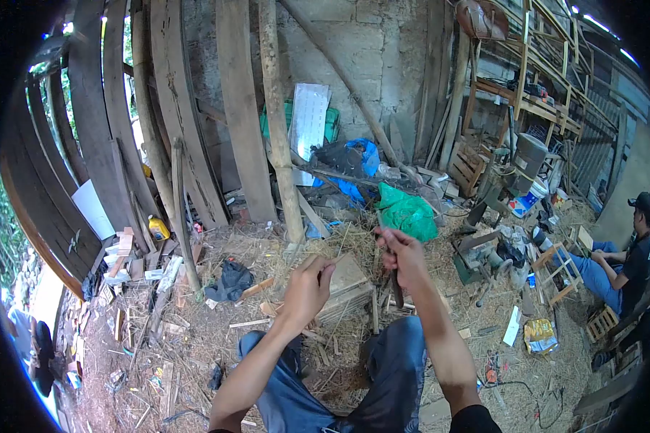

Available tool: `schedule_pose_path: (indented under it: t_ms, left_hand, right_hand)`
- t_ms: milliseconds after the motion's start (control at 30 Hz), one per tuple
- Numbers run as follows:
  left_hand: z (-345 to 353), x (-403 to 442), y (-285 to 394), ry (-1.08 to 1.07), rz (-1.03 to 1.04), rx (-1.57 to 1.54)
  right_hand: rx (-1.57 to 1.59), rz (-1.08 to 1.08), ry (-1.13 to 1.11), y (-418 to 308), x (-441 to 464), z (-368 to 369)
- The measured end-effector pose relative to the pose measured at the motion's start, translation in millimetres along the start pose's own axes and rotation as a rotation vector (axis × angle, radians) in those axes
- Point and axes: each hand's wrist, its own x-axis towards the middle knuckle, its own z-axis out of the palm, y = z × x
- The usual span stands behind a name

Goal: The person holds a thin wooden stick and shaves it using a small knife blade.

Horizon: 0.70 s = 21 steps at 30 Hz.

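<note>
My left hand (pixel 309 287) is raised above my left knee, its thumb and fingers pinched together. A thin pale strip (pixel 337 250) seems to run up from the fingertips, hard to make out against the straw. Higher and to the right, my right hand (pixel 403 254) is closed, fingers curled inward. From beneath it a dark, narrow, blade-like tool (pixel 398 292) points down; its grip is hidden by the fingers. Between and beyond the hands, low on the ground, lies a piece of slatted wood (pixel 348 294), partly covered by my left hand.
Straw and wood scraps litter the ground. A green plastic bag (pixel 406 211) lies ahead, a black bag (pixel 231 280) to the left. Wooden posts (pixel 280 123) lean near the wall. On the right, a seated person (pixel 621 263) is beside a small wooden frame (pixel 557 273).
</note>
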Motion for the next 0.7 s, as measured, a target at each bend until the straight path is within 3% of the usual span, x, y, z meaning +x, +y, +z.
schedule_pose_path:
  t_ms: [133,367,533,700]
  left_hand:
    - [17.4,1.8,1.0,-0.002,0.026,0.017]
    - [11.5,-10.8,-2.2,0.001,0.106,0.184]
    - [20.2,-8.4,2.7,0.015,0.137,0.226]
    - [18.8,-14.9,-4.5,-0.024,0.143,0.193]
  right_hand:
    - [-0.034,0.103,-0.145,23.9,-26.3,27.2]
    - [0.002,0.064,0.010,2.5,-9.0,-4.1]
    - [0.008,0.182,-0.156,23.0,-32.0,26.6]
    - [-0.062,0.219,-0.163,11.9,-28.0,22.4]
